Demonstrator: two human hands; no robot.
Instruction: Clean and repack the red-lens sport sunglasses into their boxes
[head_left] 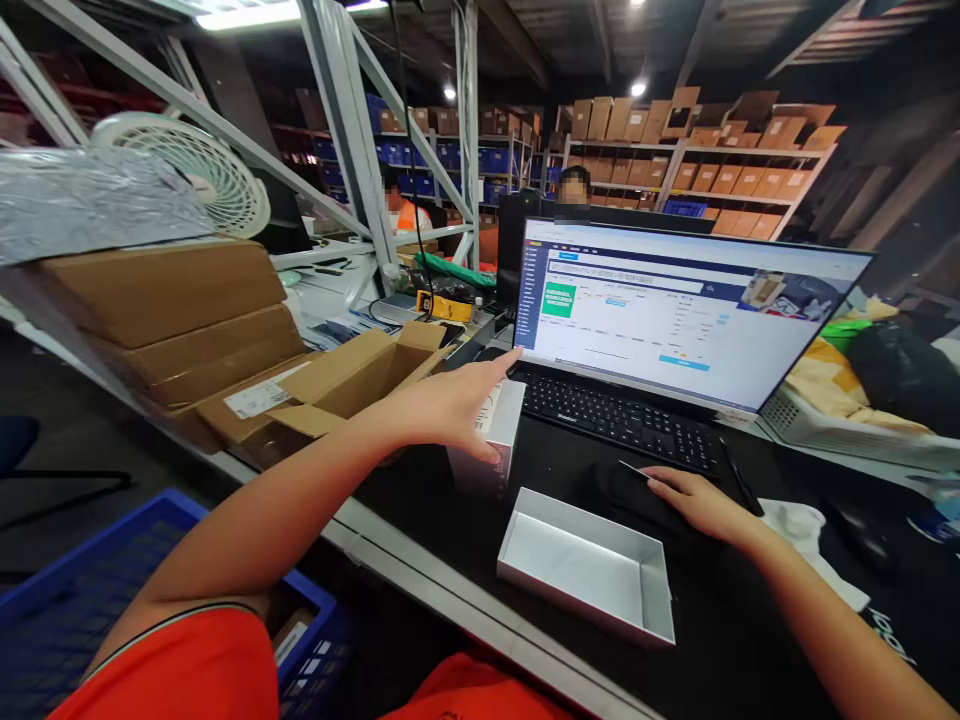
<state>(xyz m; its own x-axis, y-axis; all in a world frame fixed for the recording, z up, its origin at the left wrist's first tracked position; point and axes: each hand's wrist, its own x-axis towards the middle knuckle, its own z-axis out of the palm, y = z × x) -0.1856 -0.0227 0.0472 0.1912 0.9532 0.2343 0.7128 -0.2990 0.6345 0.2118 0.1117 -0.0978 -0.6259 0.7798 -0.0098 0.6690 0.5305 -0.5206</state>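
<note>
The left hand (454,400) is spread, fingers extended and gripping nothing, above an upright printed box (510,412); whether its thumb touches the box is unclear. The right hand (688,498) has its fingertips at the edge of a thin dark item (634,468); I cannot tell how firmly they close on it.

Nearest on the worktop (712,625) is an open pale tray (577,570), probably light and stiff, best taken by two opposite walls. Just beyond, the printed box looks rigid and smooth; holding its sides should suit, though its weight is anyone's guess. The left hand covers part of its print, and the dark item's outline melts into the black surface. Past the keyboard (611,415), the monitor's (630,310) small text is unreadable.
</note>
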